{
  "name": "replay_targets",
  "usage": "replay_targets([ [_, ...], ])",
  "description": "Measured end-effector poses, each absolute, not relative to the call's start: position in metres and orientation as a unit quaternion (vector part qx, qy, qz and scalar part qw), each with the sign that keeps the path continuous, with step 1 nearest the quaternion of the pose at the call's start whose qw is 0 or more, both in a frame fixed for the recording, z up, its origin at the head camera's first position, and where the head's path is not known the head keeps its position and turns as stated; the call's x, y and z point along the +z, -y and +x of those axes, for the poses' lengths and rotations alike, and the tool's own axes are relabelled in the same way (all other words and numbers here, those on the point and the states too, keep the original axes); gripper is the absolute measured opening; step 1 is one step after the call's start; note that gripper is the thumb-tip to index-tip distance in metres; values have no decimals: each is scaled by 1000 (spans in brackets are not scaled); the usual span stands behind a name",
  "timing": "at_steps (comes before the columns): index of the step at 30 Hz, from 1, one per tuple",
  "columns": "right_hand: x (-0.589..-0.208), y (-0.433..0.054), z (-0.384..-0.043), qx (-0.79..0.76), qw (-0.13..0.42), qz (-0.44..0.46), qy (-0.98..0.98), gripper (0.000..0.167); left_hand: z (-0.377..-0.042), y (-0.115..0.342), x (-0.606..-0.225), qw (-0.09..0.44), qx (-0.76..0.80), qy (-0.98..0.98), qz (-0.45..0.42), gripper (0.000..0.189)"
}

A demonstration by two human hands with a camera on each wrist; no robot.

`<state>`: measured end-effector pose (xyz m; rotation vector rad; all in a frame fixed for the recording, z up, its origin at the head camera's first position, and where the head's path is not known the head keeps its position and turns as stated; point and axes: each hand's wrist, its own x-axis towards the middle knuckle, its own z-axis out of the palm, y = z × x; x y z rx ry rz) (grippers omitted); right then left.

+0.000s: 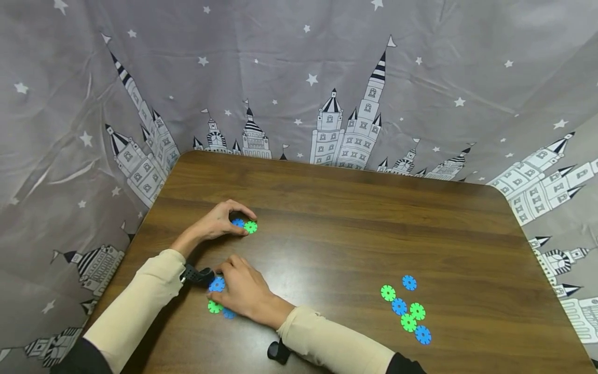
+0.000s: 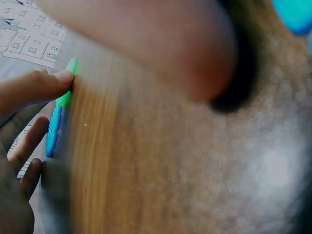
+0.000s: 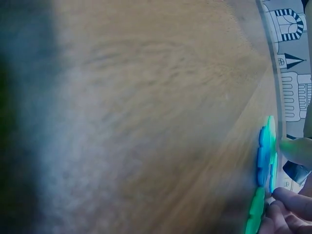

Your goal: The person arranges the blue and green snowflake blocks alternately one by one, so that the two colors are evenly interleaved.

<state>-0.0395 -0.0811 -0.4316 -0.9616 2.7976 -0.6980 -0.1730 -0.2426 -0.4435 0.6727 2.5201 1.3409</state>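
Left of centre in the frame, the left hand [image 1: 223,222] pinches a green disc [image 1: 250,227] beside a blue disc [image 1: 238,223] (the pair runs left to right), while the right hand [image 1: 246,292] pinches a lower blue disc [image 1: 217,284], below and slightly left of them.

The head view is bright and mostly sharp; glare whitens the table [image 1: 301,262] right of the right fingers [image 1: 237,263], and shadow lies behind the left fingers [image 1: 237,205], along the sleeve [image 1: 140,293]. In both wrist views the table beside the fingers is blurred, while discs [image 2: 53,132] near the fingertips look clearer.
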Motion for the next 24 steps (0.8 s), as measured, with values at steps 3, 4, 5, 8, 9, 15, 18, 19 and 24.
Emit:
replay_targets([
  [3,-432,82,-39,-218,35,-316,-923,41,-170,240,-441,103,453,-857,221,36],
  [4,-432,81,-38,-214,29,-318,-923,39,-168,238,-439,103,454,-858,219,36],
  [5,-433,81,-38,-211,24,-321,-923,36,-166,237,-436,102,454,-858,218,36],
  [8,-433,80,-38,-204,8,-328,-922,29,-160,231,-423,106,457,-856,217,36],
  [9,-433,80,-38,-206,6,-329,-921,27,-158,230,-419,107,457,-856,217,36],
  [15,-432,78,-38,-238,30,-320,-916,25,-157,230,-418,114,452,-859,214,35],
  [18,-430,75,-39,-252,53,-316,-913,23,-162,236,-430,113,447,-862,210,36],
  [19,-429,74,-39,-256,60,-316,-912,23,-164,237,-435,114,447,-862,209,36],
  [24,-426,68,-43,-258,76,-324,-907,24,-169,243,-441,113,456,-857,213,37],
])
